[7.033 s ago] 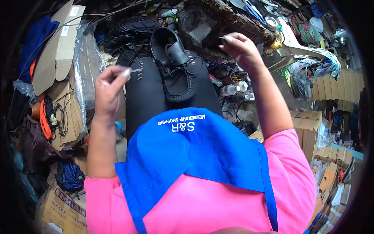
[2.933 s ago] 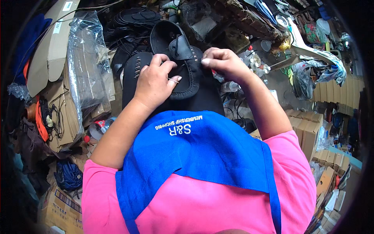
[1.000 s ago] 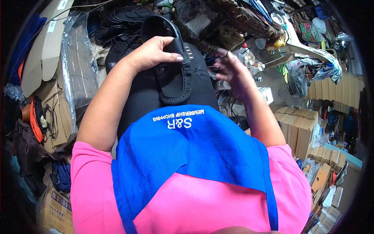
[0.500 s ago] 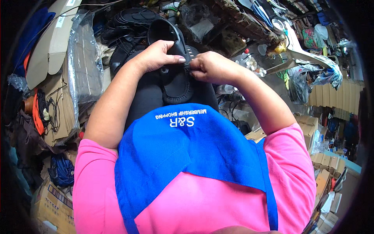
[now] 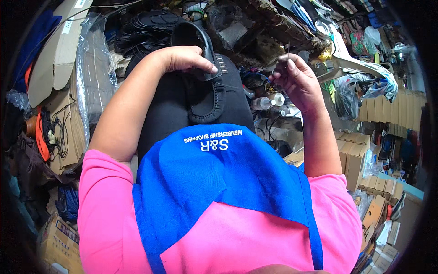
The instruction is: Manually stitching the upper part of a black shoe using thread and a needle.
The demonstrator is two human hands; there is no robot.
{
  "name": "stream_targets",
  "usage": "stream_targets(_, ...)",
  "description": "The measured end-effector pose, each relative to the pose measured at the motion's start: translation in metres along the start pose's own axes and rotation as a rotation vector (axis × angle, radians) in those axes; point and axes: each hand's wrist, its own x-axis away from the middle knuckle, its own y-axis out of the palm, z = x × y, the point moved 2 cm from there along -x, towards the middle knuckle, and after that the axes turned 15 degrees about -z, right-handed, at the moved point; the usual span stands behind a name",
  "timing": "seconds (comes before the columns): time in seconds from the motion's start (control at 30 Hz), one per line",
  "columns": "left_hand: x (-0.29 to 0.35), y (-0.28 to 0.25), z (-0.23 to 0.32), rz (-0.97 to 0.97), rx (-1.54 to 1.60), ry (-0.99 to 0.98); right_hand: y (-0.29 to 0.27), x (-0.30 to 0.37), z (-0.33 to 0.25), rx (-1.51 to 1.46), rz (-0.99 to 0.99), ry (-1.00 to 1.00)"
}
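A black shoe (image 5: 207,102) lies across my dark-trousered thighs, its toe toward me and its open heel end pointing away. Heavy stitching runs round the rim of its toe, and a row of pale stitches shows at its right side. My left hand (image 5: 189,60) grips the shoe around the middle, thumb pressed on the right edge of its opening. Off to the right, my right hand (image 5: 299,82) is raised away from the shoe, its thumb and fingers pinched on a thin needle (image 5: 288,48) that points up. Any thread between them is too fine to follow.
A heap of black shoe parts (image 5: 146,29) lies beyond my left hand. Clear bottles (image 5: 264,103) stand right of my legs. Plastic-wrapped sheets (image 5: 93,68) and cardboard (image 5: 54,55) lean at left; a pale frame (image 5: 351,61) and stacked boxes (image 5: 353,157) stand at right.
My right hand has drawn away from the shoe, moving right and up, and the needle now shows in its fingers. My left hand stays on the shoe.
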Motion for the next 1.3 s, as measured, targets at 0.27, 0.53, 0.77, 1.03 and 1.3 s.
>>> stream_targets(0.27, 0.019, 0.01, -0.028, 0.665, -0.423, 0.277, -0.027, 0.017, -0.04, -0.41, -0.011, -0.238)
stream_targets(0.53, 0.084, 0.012, -0.084, 0.741, 0.479, 0.426, -0.033, 0.023, -0.032, 0.196, 0.027, 0.249)
stream_targets(0.77, 0.027, 0.032, -0.036, 0.684, -0.198, 0.29, 0.067, -0.067, -0.002, 1.292, -0.216, 0.344)
stream_targets(1.03, 0.002, 0.013, -0.024, 0.573, 0.385, 0.449, 0.054, -0.088, 0.066, 1.123, -0.085, 0.291)
stream_targets(1.3, 0.065, -0.006, -0.054, 0.31, 1.239, 1.336, 0.046, -0.083, 0.073, 1.146, -0.052, 0.289)
